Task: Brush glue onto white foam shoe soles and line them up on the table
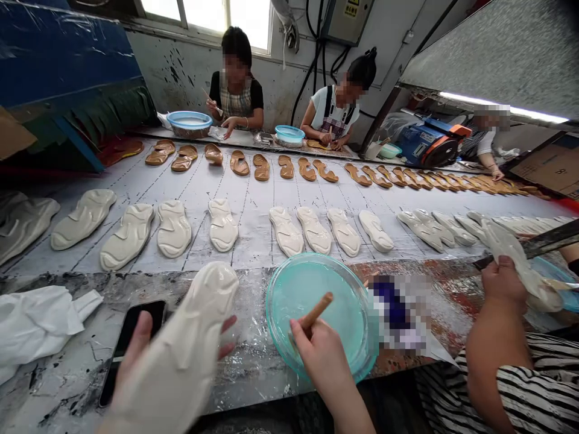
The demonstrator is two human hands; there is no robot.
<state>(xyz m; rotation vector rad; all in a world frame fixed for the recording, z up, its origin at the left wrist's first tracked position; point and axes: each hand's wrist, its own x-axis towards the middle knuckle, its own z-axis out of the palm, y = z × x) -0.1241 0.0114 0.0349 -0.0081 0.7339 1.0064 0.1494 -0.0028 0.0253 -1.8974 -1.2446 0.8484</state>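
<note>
A pale grey, glossy sole (181,355) is held in my left hand (138,346), its fingers wrapped behind it and partly hidden. The sole tilts upward and is slightly blurred. My right hand (323,349) grips the wooden handle of a brush (319,310); the brush's lower end is over the turquoise bowl (371,343), partly hidden by my fingers. Pale liquid fills the bowl. Behind it, a row of similar pale soles (223,226) lies on the white sheeted surface (253,196).
Brown soles (261,167) form a farther row. A phone (154,310) and white cloth (40,325) lie at left. Two people sit across; another is at far right. Close at right, a person's hand (504,283) holds a pale sole.
</note>
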